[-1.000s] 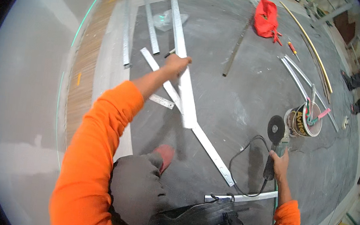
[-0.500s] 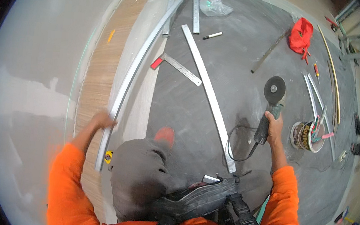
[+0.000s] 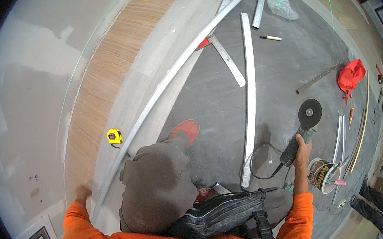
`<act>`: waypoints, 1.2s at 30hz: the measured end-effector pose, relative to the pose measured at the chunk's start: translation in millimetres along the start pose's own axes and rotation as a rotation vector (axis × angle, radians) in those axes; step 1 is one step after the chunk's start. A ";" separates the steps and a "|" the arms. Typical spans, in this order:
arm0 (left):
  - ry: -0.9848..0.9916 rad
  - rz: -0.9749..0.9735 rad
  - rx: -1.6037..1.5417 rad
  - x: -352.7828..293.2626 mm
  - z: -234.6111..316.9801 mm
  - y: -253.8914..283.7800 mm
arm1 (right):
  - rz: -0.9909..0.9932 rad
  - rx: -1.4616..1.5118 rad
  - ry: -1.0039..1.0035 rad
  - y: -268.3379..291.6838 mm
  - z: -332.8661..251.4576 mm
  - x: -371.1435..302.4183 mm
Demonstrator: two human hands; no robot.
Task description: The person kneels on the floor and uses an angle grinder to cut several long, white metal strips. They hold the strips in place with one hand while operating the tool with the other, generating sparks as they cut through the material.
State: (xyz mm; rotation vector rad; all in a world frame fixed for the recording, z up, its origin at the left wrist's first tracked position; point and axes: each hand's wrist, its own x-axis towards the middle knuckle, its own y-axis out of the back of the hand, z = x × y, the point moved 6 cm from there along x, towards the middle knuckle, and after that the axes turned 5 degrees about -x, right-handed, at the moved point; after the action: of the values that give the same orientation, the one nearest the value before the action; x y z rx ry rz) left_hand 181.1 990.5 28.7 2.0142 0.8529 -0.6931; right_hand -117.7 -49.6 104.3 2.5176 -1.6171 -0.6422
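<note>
My right hand (image 3: 303, 152) is closed around the body of an angle grinder (image 3: 292, 149), held above the floor with its dark disc facing up. A black cord loops from the grinder's rear. My left hand (image 3: 83, 194) is smeared by motion beside the near end of a long metal profile (image 3: 148, 108); its fingers cannot be made out. That profile runs diagonally to the far edge. A second metal profile (image 3: 250, 97) lies on the floor between my legs and the grinder. A try square (image 3: 227, 60) with a red handle rests between the two profiles.
Beside the long profile sits a yellow tape measure (image 3: 114, 136). Farther off lie a marker (image 3: 270, 38), a plastic bag (image 3: 282, 7) and a red bag (image 3: 351, 76). A bucket of tools (image 3: 323, 175) stands at right, near a person's legs (image 3: 376, 204).
My left hand has moved down and nearer, off the profile's side toward its near end. The view has shifted, exposing the tape measure fully. The grinder stays in my right hand.
</note>
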 end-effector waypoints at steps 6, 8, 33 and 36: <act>-0.700 0.766 -0.588 -35.5 352.6 353.4 | -0.010 -0.035 -0.019 -9.2 -4.9 2.1; -0.783 0.812 -0.750 -57.6 448.9 415.0 | -0.015 -0.028 -0.009 -16.1 -6.8 7.8; -0.161 -0.178 0.045 50.5 123.3 -34.7 | -0.055 0.001 -0.072 -31.6 12.1 25.3; -0.222 0.108 0.075 83.2 120.7 10.8 | -0.114 0.067 -0.103 -54.3 37.0 25.3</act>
State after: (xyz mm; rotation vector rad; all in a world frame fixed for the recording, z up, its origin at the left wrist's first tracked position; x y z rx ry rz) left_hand 221.3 910.2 -87.6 1.9879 0.5917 -0.8785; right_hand -76.8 -42.4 47.4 2.6828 -1.5612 -0.7529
